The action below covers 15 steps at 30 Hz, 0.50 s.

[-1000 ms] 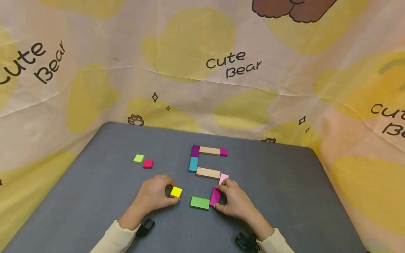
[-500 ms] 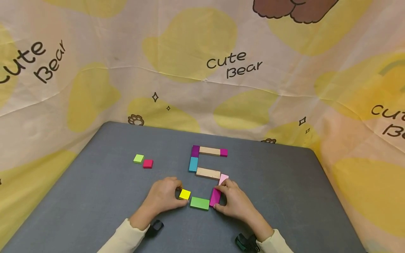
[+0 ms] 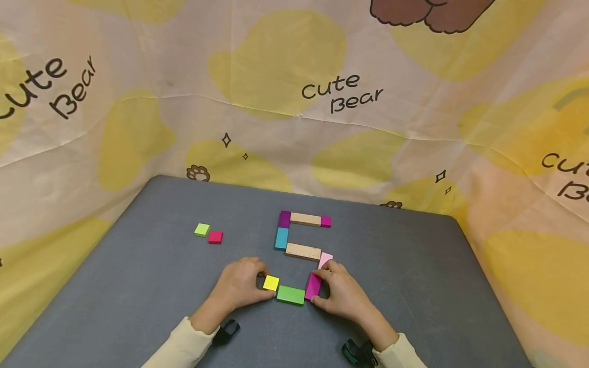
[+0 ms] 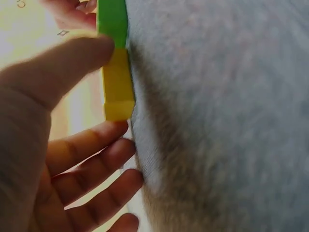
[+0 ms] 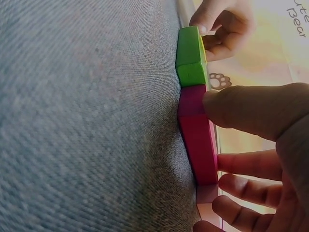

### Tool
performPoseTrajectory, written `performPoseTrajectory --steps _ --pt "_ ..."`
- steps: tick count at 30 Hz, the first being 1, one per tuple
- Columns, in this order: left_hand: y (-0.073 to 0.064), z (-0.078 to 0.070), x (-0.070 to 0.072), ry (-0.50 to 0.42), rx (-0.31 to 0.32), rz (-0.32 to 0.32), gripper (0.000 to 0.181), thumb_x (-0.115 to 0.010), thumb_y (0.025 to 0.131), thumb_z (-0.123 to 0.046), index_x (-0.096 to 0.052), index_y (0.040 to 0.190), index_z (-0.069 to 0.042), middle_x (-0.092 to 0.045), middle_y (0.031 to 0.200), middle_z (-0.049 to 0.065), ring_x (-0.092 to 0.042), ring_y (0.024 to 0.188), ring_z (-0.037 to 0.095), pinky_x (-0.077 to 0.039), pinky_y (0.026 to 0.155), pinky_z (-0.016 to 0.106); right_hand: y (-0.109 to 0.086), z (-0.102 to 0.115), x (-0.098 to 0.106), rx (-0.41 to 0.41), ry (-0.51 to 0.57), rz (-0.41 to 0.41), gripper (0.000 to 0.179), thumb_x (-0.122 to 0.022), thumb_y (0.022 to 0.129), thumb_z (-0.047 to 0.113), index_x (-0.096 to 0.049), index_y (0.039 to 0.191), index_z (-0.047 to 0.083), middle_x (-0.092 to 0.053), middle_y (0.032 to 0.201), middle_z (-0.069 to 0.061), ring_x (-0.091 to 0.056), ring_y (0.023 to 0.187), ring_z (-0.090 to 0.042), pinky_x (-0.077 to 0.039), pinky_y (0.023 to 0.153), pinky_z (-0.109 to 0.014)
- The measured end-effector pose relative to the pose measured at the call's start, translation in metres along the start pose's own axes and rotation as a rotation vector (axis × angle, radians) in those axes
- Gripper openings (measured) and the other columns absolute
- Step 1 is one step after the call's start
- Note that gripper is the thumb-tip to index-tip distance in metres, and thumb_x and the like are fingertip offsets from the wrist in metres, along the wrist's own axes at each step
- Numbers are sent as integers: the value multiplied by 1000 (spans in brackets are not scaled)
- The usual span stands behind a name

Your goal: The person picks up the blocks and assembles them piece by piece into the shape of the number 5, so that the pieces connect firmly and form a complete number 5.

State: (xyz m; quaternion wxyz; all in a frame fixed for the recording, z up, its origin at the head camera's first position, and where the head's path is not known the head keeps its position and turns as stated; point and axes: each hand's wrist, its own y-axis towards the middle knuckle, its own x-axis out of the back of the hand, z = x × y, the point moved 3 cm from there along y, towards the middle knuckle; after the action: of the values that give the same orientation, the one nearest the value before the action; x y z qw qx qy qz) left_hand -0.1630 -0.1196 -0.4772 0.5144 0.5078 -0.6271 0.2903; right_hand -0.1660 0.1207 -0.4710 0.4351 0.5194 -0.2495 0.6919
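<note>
My left hand (image 3: 240, 284) pinches a small yellow block (image 3: 271, 282) between thumb and fingers. In the left wrist view the yellow block (image 4: 118, 82) sits end to end with a green block (image 4: 112, 21). My right hand (image 3: 344, 293) holds a magenta block (image 3: 313, 285) by its two ends, thumb at the near end. The green block (image 3: 290, 295) lies between the two hands, its right end at the magenta block. Beyond the right fingertips is a pink block (image 3: 324, 259), partly covered.
Up the table (image 3: 391, 286) the row continues with a wooden plank (image 3: 302, 251), a blue block (image 3: 281, 238), a purple block (image 3: 284, 219), another wooden plank (image 3: 306, 219) and a small magenta block (image 3: 325, 222). A lime block (image 3: 202, 230) and a red block (image 3: 215, 237) lie at left.
My left hand has moved right with the yellow block, from a gap away up to the green block's left end. The right hand has stayed on the magenta block.
</note>
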Motion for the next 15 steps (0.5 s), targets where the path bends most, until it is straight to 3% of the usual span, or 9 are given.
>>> performPoseTrajectory --steps 8,15 --pt "-3 3 4 -80 -4 35 24 -76 68 -28 -72 90 -18 -63 86 -9 -58 82 10 -51 71 33 0 1 1 -5 -14 13 51 -82 69 35 -71 112 9 -54 95 2 -46 88 -11 -44 68 -25" --pt "-4 2 5 -77 -2 41 23 -76 71 -29 -72 91 -18 -64 88 -7 -58 85 11 -52 73 34 1 1 1 -5 -10 20 52 -82 69 36 -71 112 9 -53 96 2 -46 88 -11 -44 68 -24"
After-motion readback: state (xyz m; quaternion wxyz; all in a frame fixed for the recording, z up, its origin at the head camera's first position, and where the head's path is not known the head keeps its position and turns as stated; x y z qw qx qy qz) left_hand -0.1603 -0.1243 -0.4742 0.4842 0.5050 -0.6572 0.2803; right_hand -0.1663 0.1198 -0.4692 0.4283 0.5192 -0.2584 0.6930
